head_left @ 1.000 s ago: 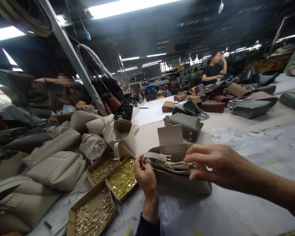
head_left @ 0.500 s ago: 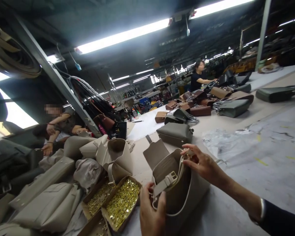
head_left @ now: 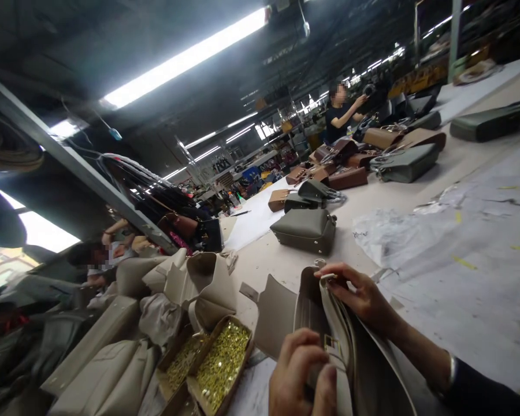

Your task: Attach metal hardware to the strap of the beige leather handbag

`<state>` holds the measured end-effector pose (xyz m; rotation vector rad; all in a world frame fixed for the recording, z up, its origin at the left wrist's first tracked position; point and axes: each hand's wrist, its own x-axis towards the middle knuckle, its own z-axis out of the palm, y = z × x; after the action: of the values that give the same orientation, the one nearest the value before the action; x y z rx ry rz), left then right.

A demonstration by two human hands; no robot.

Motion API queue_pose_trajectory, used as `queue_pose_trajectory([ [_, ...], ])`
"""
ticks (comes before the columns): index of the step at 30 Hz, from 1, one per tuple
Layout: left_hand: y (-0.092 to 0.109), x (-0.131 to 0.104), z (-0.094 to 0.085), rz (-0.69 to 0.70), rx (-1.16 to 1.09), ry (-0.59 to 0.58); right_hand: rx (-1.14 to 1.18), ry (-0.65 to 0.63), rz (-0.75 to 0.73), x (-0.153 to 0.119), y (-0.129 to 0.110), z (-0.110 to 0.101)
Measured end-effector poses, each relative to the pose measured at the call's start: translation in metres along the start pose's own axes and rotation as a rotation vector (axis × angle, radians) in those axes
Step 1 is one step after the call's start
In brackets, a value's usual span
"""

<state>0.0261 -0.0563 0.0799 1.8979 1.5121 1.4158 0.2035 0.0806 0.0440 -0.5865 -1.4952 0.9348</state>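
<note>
A taupe handbag (head_left: 372,370) stands open on the table right in front of me, its flap (head_left: 277,312) folded out to the left. At the far end of the opening, my right hand (head_left: 364,297) pinches the top edge of the bag's inner panel between thumb and fingers. My left hand (head_left: 301,372) is curled over the near end of the bag, beside a strap with a gold-coloured buckle (head_left: 331,345). What its fingertips press on is partly hidden.
Cardboard trays of small gold-coloured metal pieces (head_left: 223,364) sit to the left, beside piled taupe bags (head_left: 108,370). A dark grey bag (head_left: 305,230) lies ahead, brown and green bags farther off. Clear plastic sheeting (head_left: 416,242) covers the right side. Two co-workers are in the background.
The handbag has turned and come nearer, its opening now pointing more away from me. My left hand has shifted right, over the bag's near end. The far co-worker's hand has risen.
</note>
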Motion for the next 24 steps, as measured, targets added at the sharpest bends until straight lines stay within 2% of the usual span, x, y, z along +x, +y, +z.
queue_pose_trajectory([
  [4,-0.002,0.048,0.013,-0.196,-0.126,-0.218,-0.01,-0.012,-0.062,-0.005,0.008,-0.008],
  [6,-0.002,0.071,0.02,-0.242,-0.135,-0.319,-0.054,-0.029,-0.124,-0.004,0.009,-0.011],
  [10,-0.001,0.099,0.034,-0.284,-0.222,-0.364,-0.11,-0.06,-0.249,0.0,0.004,-0.016],
  [14,-0.007,0.109,0.042,-0.294,-0.256,-0.368,-0.14,-0.085,-0.246,0.002,-0.001,-0.019],
  [18,-0.013,0.108,0.043,-0.268,-0.271,-0.325,-0.124,-0.1,-0.241,-0.001,-0.001,-0.019],
  [24,-0.015,0.099,0.036,-0.455,-0.46,-0.431,-0.13,-0.102,-0.32,0.0,0.004,-0.019],
])
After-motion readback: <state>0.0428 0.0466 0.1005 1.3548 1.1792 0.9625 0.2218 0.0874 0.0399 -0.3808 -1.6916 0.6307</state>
